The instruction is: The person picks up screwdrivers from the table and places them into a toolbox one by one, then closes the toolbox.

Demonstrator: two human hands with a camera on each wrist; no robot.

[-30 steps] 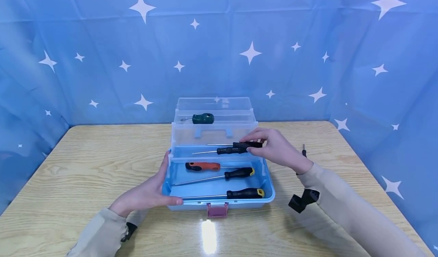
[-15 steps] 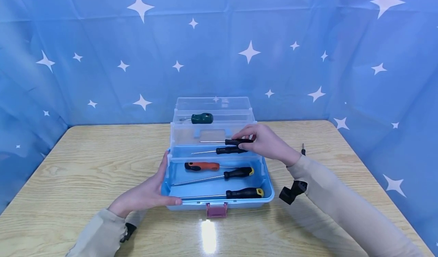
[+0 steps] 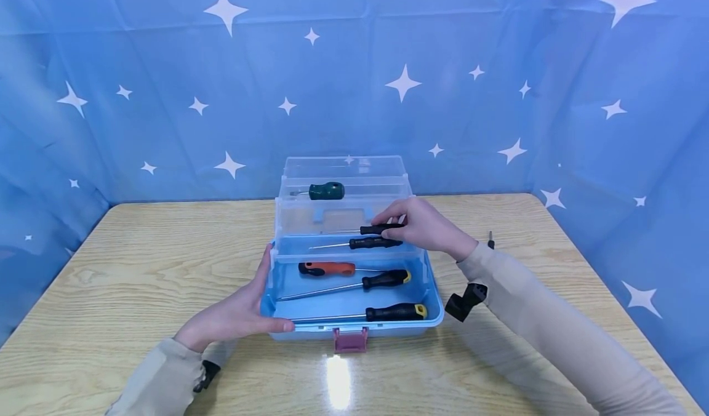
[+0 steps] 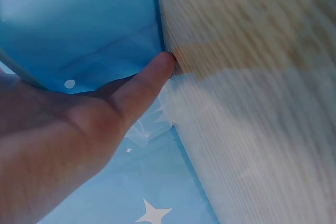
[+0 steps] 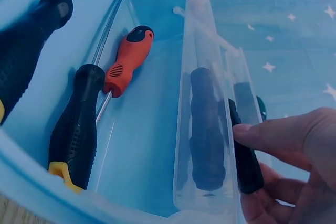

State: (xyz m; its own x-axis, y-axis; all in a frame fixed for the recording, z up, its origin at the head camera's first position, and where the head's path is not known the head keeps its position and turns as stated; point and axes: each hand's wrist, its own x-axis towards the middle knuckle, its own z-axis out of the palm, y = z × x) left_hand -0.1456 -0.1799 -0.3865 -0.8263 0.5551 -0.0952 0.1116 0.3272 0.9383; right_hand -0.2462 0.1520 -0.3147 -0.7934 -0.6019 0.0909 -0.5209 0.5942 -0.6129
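Observation:
My right hand (image 3: 423,225) pinches the black handle of a slim screwdriver (image 5: 245,156) between thumb and fingers, just behind the front clear tray (image 5: 207,198). Whether its shaft rests on a tray, I cannot tell. A second black screwdriver (image 3: 374,242) lies in that front tray. My left hand (image 3: 244,314) touches the left side of the blue toolbox (image 3: 354,333), thumb along the front rim, fingers extended along the wall. In the box bottom lie an orange-and-black screwdriver (image 3: 328,269) and two black-and-yellow screwdrivers, one in the middle (image 3: 386,279), one by the front (image 3: 396,312).
A stubby green screwdriver (image 3: 327,191) lies in the raised back clear tray (image 3: 382,188). Another small dark screwdriver (image 3: 490,242) is on the wooden table (image 3: 155,250) to the right, partly behind my forearm. A pink latch (image 3: 350,341) hangs at the box front.
My right hand has shifted left and slightly back, carrying the pinched screwdriver leftward and away from the one in the front tray. My left hand holds its place on the box.

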